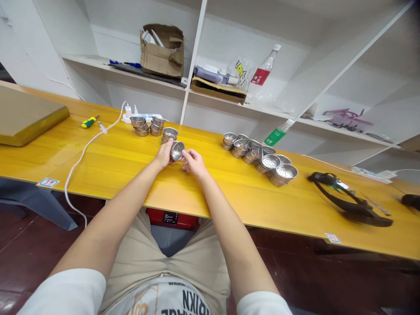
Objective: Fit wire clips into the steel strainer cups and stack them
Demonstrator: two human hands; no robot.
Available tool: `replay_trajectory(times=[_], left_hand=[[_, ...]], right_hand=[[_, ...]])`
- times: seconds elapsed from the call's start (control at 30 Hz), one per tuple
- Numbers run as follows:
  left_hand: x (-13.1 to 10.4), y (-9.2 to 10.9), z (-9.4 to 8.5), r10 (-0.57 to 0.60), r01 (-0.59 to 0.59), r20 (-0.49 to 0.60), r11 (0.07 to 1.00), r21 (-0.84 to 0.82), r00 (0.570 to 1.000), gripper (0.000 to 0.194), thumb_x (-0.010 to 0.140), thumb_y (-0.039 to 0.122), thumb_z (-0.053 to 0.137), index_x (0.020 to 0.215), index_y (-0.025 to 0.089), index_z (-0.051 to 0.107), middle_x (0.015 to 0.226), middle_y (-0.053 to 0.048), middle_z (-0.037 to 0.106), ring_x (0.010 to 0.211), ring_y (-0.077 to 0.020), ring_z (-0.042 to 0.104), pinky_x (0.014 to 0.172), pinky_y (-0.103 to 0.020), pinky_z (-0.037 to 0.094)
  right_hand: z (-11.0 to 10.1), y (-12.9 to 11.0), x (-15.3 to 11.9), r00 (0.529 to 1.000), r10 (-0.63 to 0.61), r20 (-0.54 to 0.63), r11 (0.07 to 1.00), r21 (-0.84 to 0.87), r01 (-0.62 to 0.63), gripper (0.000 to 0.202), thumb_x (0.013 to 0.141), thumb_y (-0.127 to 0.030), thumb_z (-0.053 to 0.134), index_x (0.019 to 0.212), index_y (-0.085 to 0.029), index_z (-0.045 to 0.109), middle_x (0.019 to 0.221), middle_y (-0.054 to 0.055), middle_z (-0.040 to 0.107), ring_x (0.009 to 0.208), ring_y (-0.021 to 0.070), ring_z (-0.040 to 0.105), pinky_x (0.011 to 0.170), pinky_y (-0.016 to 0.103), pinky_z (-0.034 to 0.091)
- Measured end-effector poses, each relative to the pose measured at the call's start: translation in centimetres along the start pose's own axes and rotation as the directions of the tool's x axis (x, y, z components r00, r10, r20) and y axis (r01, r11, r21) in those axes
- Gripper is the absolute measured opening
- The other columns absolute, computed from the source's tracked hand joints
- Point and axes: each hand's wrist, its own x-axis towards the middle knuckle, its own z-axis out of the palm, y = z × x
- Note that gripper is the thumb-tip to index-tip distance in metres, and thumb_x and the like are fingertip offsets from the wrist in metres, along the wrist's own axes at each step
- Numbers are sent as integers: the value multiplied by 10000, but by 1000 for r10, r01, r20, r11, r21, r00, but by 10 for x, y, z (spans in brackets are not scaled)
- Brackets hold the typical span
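Note:
A small perforated metal cup (177, 151) is held up over the yellow table, its opening turned toward me. My left hand (164, 154) grips it from the left side. My right hand (193, 162) is closed at the cup's right edge, with thumb and fingertips at the rim. Just beyond my left hand stand stacked metal cups (170, 133). Further left are two more stacks, one (140, 126) beside the other (157, 125). On the right, several metal cups (271, 162) stand in close rows, some stacked.
A white cable (78, 162) crosses the table at the left, near a green and yellow screwdriver (88, 122). A power strip (144, 117) lies behind the left stacks. At the right are a green-labelled bottle (276, 135) and a black headset (348, 201).

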Motion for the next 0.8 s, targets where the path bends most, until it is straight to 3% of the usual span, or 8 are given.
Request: replay_trajectory(times=[0.17, 0.27, 0.4, 0.53, 0.63, 0.8], left_hand=[[-2, -3, 1, 11, -13, 65, 1000, 22, 998, 769, 878, 880, 453, 855, 158, 714, 469, -31, 556, 306, -149, 466, 324, -257, 244], [-1, -6, 0, 24, -26, 77, 999, 22, 997, 740, 888, 860, 472, 848, 162, 714, 462, -19, 538, 304, -140, 451, 337, -256, 246], [5, -6, -5, 133, -131, -83, 991, 32, 988, 635, 942, 770, 487, 916, 176, 707, 643, -31, 640, 383, -110, 460, 400, -249, 289], [14, -10, -18, 319, -276, -278, 944, 182, 906, 485, 992, 614, 508, 789, 194, 642, 683, -10, 591, 512, -109, 456, 524, -243, 357], [18, -17, -28, 418, -309, -284, 881, 358, 863, 447, 1008, 492, 500, 676, 206, 590, 628, -6, 530, 614, -148, 494, 622, -256, 376], [20, -27, -37, 407, -252, -278, 852, 459, 870, 504, 1004, 422, 483, 545, 218, 526, 538, -4, 475, 591, -169, 463, 640, -293, 336]], right_hand=[[3, -2, -3, 997, 49, -67, 999, 24, -47, 373, 860, -483, 785, 809, -228, 517, 714, -53, 697, 426, 72, 573, 348, 160, 363], [2, -5, -3, 995, 102, -12, 994, 32, -101, 336, 887, -457, 763, 805, -217, 543, 696, -40, 705, 420, 79, 589, 348, 160, 372], [1, -11, -3, 989, 141, -50, 986, 92, -136, 334, 937, -420, 708, 751, -212, 524, 641, -35, 678, 410, 77, 580, 350, 158, 360], [-5, -14, 1, 965, 175, -195, 974, 180, -140, 304, 972, -381, 648, 757, -212, 516, 648, -24, 682, 404, 73, 561, 353, 164, 337], [-10, -13, 3, 939, 199, -280, 966, 215, -140, 288, 976, -383, 640, 777, -213, 522, 655, -25, 685, 419, 71, 569, 365, 160, 337], [-10, -11, 4, 909, 248, -334, 949, 272, -159, 246, 1004, -319, 591, 791, -208, 538, 614, -45, 653, 425, 70, 560, 378, 162, 349]])
